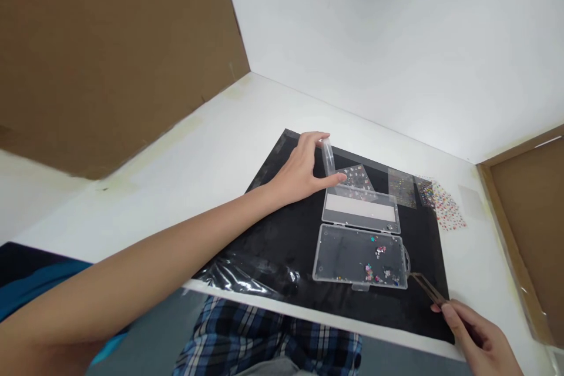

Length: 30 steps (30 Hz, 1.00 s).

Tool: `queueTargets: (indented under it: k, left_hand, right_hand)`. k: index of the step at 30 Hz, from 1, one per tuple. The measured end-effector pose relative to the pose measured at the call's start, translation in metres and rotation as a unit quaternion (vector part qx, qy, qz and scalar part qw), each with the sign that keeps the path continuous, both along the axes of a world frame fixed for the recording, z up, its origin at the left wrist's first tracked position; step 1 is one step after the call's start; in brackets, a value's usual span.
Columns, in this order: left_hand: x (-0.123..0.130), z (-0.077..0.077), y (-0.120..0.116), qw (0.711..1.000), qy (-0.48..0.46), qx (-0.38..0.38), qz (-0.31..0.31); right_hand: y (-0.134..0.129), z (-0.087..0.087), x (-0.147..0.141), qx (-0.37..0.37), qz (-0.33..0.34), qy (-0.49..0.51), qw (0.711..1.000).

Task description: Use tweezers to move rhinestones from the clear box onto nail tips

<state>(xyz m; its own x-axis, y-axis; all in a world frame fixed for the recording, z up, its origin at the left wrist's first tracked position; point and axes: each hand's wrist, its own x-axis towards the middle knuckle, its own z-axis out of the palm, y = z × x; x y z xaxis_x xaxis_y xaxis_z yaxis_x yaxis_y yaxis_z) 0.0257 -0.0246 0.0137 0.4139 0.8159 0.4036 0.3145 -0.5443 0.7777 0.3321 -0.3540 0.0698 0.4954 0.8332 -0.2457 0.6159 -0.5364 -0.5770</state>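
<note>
My left hand (302, 169) grips a narrow clear plastic strip (327, 157) upright between thumb and fingers, just above a hinged clear plastic case. The case's lid (360, 208) holds a white label, and its shallow tray (358, 257) holds scattered coloured rhinestones (376, 252). A small sheet of jewelled stickers (356, 176) lies partly under my left thumb. At the lower right, my right hand (476, 329) is shut on slim tweezers (425, 289), whose tips point toward the tray's corner without touching it.
Everything stands on a black mat (273, 258) with a crumpled plastic corner, laid on a white table (211, 153). More sticker sheets (402, 188) lie at its far right edge. Cardboard panels (101, 53) and a white wall (374, 23) enclose the back, with plaid-trousered legs (268, 341) below.
</note>
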Motion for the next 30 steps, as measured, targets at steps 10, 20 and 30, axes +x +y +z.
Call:
queueTargets:
  k: [10,20,30]
  left_hand:
    - [0.003,-0.003,0.000,0.997,0.025,0.065,-0.030]
    - [0.004,-0.005,0.000,0.996,0.026,0.079,-0.032]
    - [0.004,-0.006,0.000,0.996,0.023,0.083,-0.027]
  right_hand:
    - [-0.014,-0.005,0.030,-0.052,0.041,-0.052,0.996]
    - [-0.007,0.001,0.029,-0.080,0.089,-0.054,0.991]
    - [-0.023,-0.005,0.049,-0.004,0.110,-0.114,0.987]
